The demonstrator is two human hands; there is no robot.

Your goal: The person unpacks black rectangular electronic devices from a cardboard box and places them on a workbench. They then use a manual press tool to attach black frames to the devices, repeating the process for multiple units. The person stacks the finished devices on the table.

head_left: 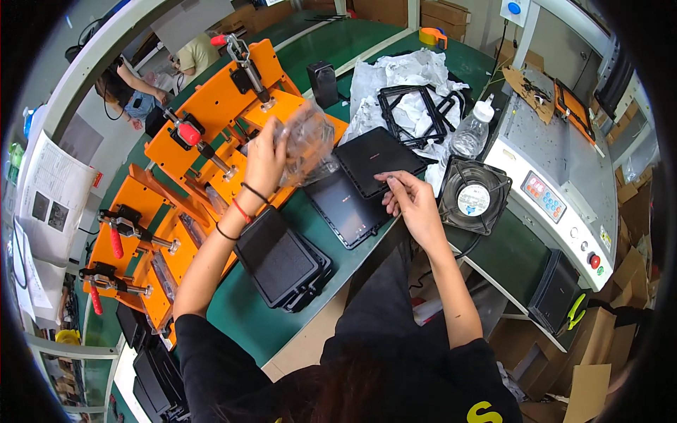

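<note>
My left hand (266, 163) is closed on a crumpled clear plastic sheet (310, 144), blurred by motion, in front of the orange clamping fixture (204, 106). My right hand (416, 204) has its fingers bunched at the near edge of a thin black panel (370, 151) and appears to grip it; the fingertips partly hide that edge. Under this panel, offset toward me, a second black panel (343, 208) lies on the green table (247, 310). A stack of black panels (278, 257) rests next to my left forearm.
Toggle clamps with red handles (189, 132) stick up from the fixture. At the right are a fan (474, 197), a clear squeeze bottle (472, 130) and a white machine (550, 183) with a control panel. Black frames (416, 116) lie on white wrapping. Another person (134, 88) sits at far left.
</note>
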